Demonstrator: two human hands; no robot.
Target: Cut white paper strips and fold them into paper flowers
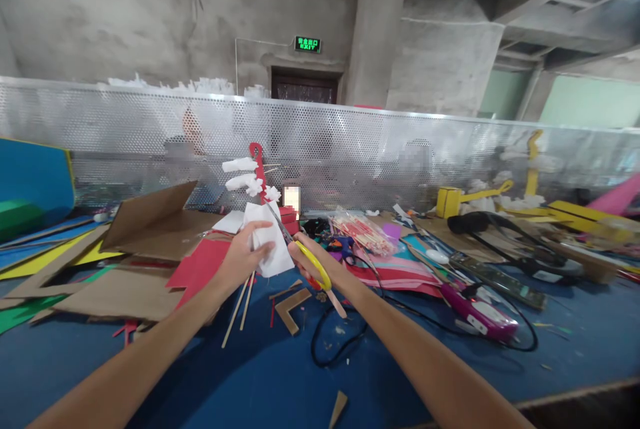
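My left hand (249, 247) grips a piece of white paper (276, 259), thumb in front and fingers partly behind it. In my right hand (306, 262) is a pair of scissors (320, 267) with yellow and red handles. Their metal blades point up and to the left and lie against the paper's upper right part; whether they are spread is too blurred to tell. Just behind the paper stands a red upright strip (259, 169) with white rolled and crumpled pieces (241, 181) on it. Thin wooden sticks (235, 312) lie beneath my left hand.
Cardboard pieces (117, 292) and red sheets (203, 265) cover the left. At right are a bag of sticks (363, 232), a black cable (320, 357), a magenta device (477, 312) and a black strap (493, 229). A perforated metal panel (350, 155) runs along the back.
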